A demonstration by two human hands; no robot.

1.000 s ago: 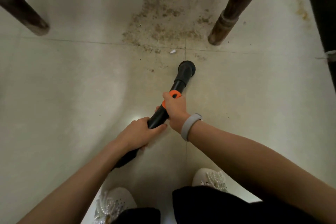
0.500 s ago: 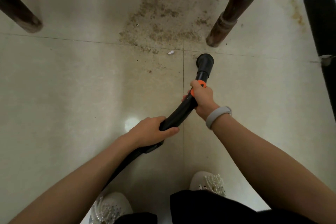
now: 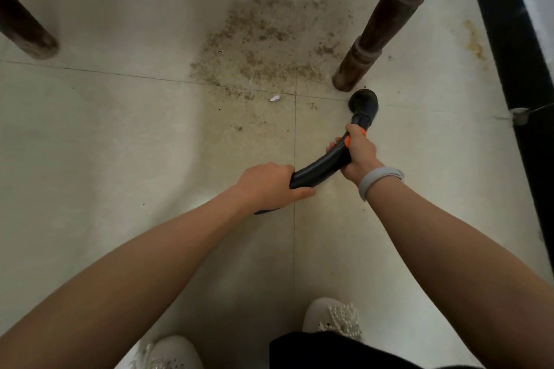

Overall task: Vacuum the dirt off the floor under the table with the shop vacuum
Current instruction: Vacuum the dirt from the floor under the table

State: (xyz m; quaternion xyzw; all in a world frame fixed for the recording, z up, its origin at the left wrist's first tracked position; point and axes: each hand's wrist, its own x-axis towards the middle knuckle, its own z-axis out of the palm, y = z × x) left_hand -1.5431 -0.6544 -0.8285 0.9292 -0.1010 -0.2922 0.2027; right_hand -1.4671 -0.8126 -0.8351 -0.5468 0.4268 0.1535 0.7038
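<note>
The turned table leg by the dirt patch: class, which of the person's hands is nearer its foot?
Right. The right hand grips the vacuum hose just behind the nozzle, just below the table leg. The left hand holds the hose farther back, lower left.

Both hands on the black vacuum hose: left hand gripping lower down, right hand by the orange collar. Nozzle sits just beside the table leg, maybe touching the floor; dirt patch off to its left.

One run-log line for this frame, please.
left hand grips hose | right hand grips it by orange collar | nozzle beside table leg | dirt patch remains
</note>
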